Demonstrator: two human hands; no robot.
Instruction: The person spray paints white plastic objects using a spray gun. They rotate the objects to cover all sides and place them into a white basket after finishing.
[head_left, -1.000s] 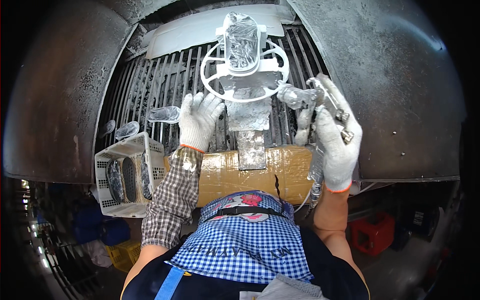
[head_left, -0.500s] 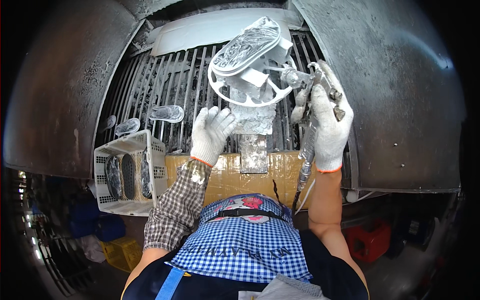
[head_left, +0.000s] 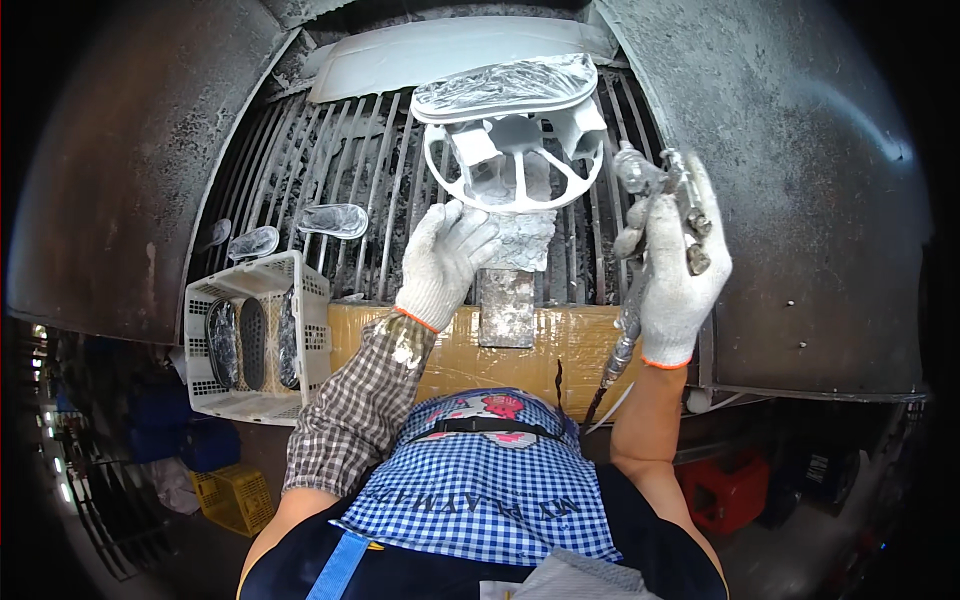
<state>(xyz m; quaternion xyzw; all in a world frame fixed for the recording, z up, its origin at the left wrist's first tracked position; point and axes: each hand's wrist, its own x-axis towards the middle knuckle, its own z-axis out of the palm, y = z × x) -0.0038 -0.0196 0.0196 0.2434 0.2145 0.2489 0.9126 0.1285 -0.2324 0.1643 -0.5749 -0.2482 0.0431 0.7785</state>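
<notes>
And round it's coming: the dark, sole-shaped piece in shiny film with a white rim (head_left: 505,92) is now lying crosswise atop the white, spoked, wheel-shaped stand (head_left: 519,178), where half a second ago it was slanting. Its long near side is now facing the person, which is probably bringing a fresh edge round to the work. Down below, the left hand (head_left: 448,255), in its white knitted glove, is hovering by the near rim, fingers loosely spread and pinching nothing; whether a fingertip is touching the stand, I cannot tell. Over on the far side, the right hand (head_left: 685,285), gloved to match, is wrapping its fingers round a crusted, silver-grey metal spray gun (head_left: 650,180), now drifting outward and leaving the nozzle standing apart from the stand. Whether the trigger is being squeezed isn't showing. Further left, three smaller film-covered oval pieces (head_left: 333,221) are resting on the dark slatted metal grate (head_left: 385,180) beyond a white plastic crate (head_left: 250,405).
</notes>
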